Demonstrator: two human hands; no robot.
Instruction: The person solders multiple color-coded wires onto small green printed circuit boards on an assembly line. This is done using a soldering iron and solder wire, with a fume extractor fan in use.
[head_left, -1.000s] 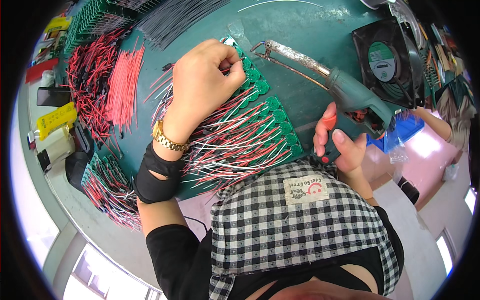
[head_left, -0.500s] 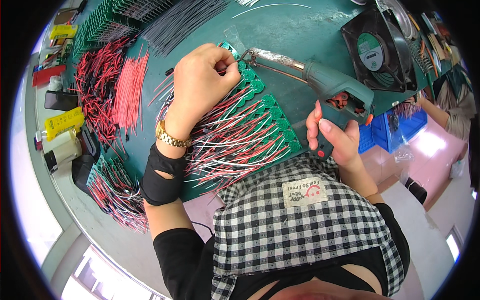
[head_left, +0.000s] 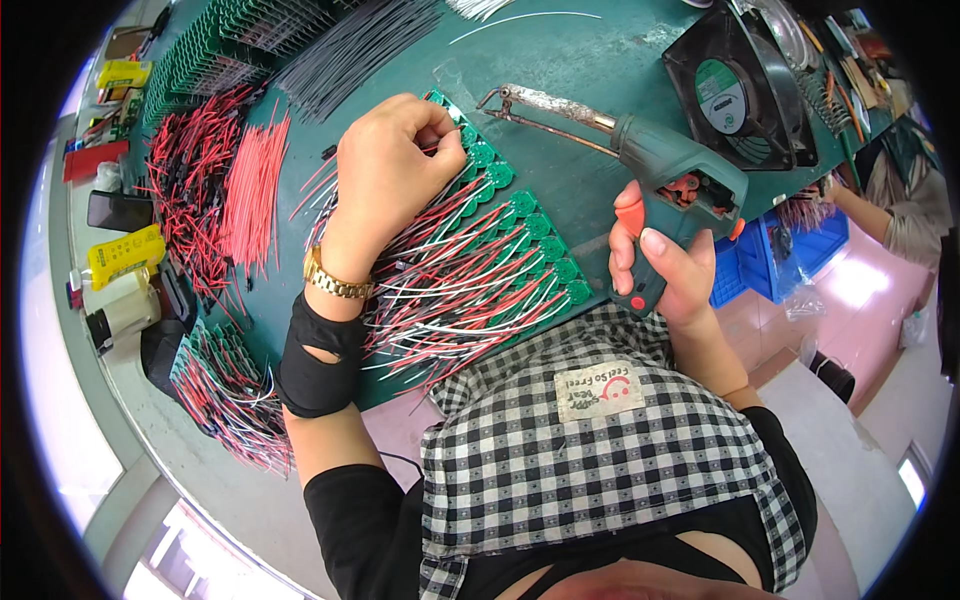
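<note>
While right hand (head_left: 686, 285) grips soldering gun (head_left: 672, 150) | left hand (head_left: 390, 160) curled over green boards (head_left: 497, 175), hold unclear

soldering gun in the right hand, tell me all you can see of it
The soldering gun has a dark green, plastic-looking body, orange trigger, side opening showing reddish parts, and a worn silvery barrel beside a thin rod. The right hand grips its handle. Its barrel points toward the picture's upper left, tip near the green boards.
</note>
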